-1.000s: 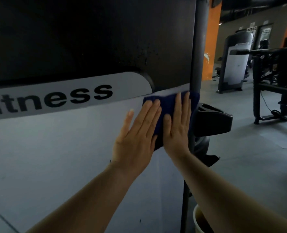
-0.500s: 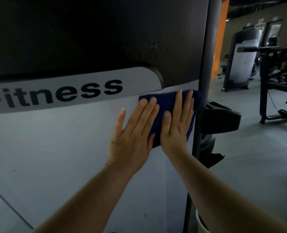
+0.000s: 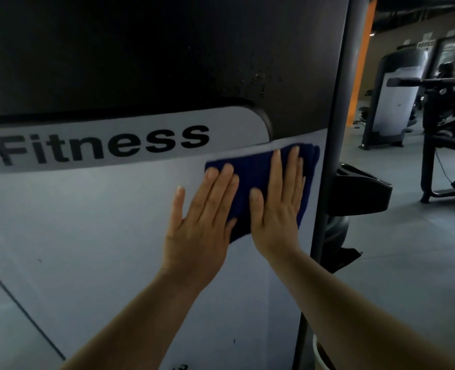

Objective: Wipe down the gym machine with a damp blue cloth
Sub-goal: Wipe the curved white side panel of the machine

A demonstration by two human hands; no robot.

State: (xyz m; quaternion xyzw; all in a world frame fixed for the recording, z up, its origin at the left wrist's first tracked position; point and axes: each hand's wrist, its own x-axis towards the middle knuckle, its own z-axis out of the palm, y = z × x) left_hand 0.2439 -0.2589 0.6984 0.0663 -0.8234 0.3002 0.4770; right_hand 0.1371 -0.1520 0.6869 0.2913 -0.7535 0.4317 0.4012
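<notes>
The gym machine's white side panel (image 3: 87,236) fills the left of the view, with a grey band reading "Fitness" and a dark upper shroud above it. A folded dark blue cloth (image 3: 250,169) lies flat against the panel just below the band's right end. My left hand (image 3: 202,222) presses its lower left part with straight fingers. My right hand (image 3: 277,206) presses the cloth's right half, fingers straight and pointing up. Both palms hide much of the cloth.
A dark vertical post (image 3: 333,129) runs along the panel's right edge, with a black bracket (image 3: 359,193) sticking out beside it. Other gym machines (image 3: 394,102) and a black frame (image 3: 447,134) stand on the grey floor at right. A pale bucket rim (image 3: 317,351) shows at bottom right.
Both hands have slid the cloth leftward along the panel, away from the post. The view has shifted so the whole word "Fitness" shows.
</notes>
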